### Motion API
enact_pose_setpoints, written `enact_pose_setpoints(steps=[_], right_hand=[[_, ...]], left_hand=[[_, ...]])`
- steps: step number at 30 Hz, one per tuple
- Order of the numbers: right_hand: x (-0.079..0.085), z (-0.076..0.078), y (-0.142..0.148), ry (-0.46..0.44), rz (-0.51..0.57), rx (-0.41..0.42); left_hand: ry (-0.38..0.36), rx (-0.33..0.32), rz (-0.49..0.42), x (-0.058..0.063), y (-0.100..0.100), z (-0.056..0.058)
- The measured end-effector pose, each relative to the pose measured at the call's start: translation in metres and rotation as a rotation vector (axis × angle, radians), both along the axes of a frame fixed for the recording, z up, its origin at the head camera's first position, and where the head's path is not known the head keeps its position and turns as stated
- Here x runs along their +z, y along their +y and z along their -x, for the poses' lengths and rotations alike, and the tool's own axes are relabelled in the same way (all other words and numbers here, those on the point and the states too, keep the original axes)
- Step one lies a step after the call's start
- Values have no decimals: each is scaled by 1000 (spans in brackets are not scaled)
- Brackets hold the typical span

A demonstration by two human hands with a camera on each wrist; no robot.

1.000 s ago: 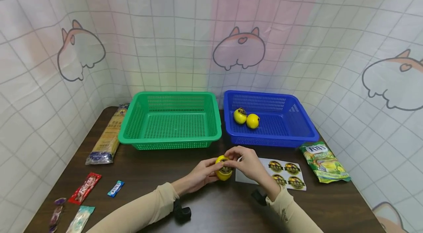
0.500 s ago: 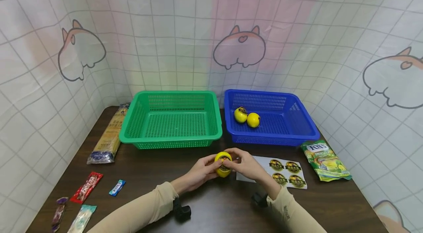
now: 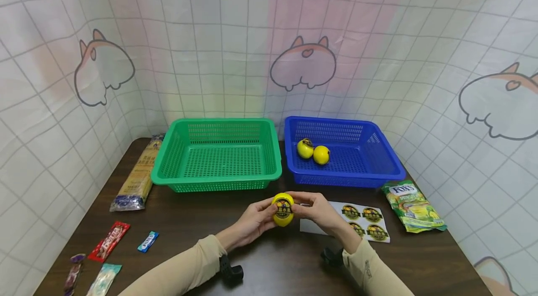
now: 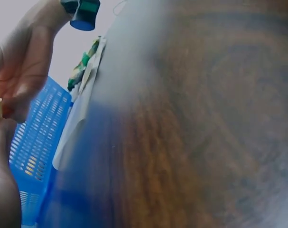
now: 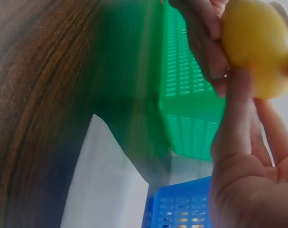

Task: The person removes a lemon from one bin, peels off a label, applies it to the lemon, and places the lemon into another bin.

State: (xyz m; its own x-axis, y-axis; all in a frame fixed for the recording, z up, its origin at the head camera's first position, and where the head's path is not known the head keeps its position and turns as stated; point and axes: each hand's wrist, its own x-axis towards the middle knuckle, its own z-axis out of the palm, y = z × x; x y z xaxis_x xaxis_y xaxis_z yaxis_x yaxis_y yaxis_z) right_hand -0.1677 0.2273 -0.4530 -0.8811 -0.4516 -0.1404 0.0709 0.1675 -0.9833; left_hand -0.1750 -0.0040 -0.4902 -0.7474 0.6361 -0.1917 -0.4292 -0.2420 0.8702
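Note:
A round yellow fruit (image 3: pixel 282 219) with a black and gold sticker (image 3: pixel 283 208) on its upper face is held up over the table between both hands. My left hand (image 3: pixel 253 222) grips it from the left, thumb against the front. From the right, my right hand (image 3: pixel 321 214) pinches it between thumb and fingers at the sticker's edge. The right wrist view shows the fruit (image 5: pixel 255 45) close up, with fingers of both hands around it. Under the right hand lies a white sheet (image 3: pixel 313 226) bearing several more such stickers (image 3: pixel 371 214).
Behind stand a green basket (image 3: pixel 216 179) and a blue basket (image 3: pixel 349 178) holding two yellow fruits (image 3: pixel 321 155). A FOX'S bag (image 3: pixel 414 207) lies at the right. A long noodle-like packet (image 3: pixel 138 177), a red wrapper (image 3: pixel 110 241) and several small sweets (image 3: pixel 148 242) lie at the left.
The right fingers have drawn off the fruit's front toward its right side, so the sticker now shows fully. The left hand keeps its hold on the fruit.

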Motion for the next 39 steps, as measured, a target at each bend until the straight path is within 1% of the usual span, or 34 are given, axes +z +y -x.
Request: enact_pose_setpoints(steps=[3,5,7,10,14,16,19,22,26,28,31,35,37,39], right_hand=[[2,0,-1,-35,2,18],[3,0,-3,-47,-25,24],[3,-1,-5,-36,-80,27],[2,-2,-7,-35,-151,21],[5,0,-4,-71,-170,33],[10,3,0,-71,-176,41],[22,10,6,-32,-203,49],[37,21,12,4,-225,41],[63,36,16,50,-270,46],[77,44,18,74,-289,49],[100,58,27,94,-290,24],[122,83,42,107,-300,-35],[128,98,49,105,-314,-64],[131,115,56,85,-321,-99]], left_hand=[[36,26,47,0,1,1],[53,33,84,-1,2,1],[57,32,110,-3,4,1],[29,30,118,-6,8,1],[-26,26,119,-8,11,-2],[-50,40,127,-8,12,-2],[-61,76,148,-5,13,2],[-60,98,149,-1,15,10],[-51,119,131,6,18,21],[-39,131,115,10,22,26],[-38,136,86,14,33,33],[-54,139,65,15,51,39],[-64,149,55,14,59,40],[-74,164,39,13,66,42]])
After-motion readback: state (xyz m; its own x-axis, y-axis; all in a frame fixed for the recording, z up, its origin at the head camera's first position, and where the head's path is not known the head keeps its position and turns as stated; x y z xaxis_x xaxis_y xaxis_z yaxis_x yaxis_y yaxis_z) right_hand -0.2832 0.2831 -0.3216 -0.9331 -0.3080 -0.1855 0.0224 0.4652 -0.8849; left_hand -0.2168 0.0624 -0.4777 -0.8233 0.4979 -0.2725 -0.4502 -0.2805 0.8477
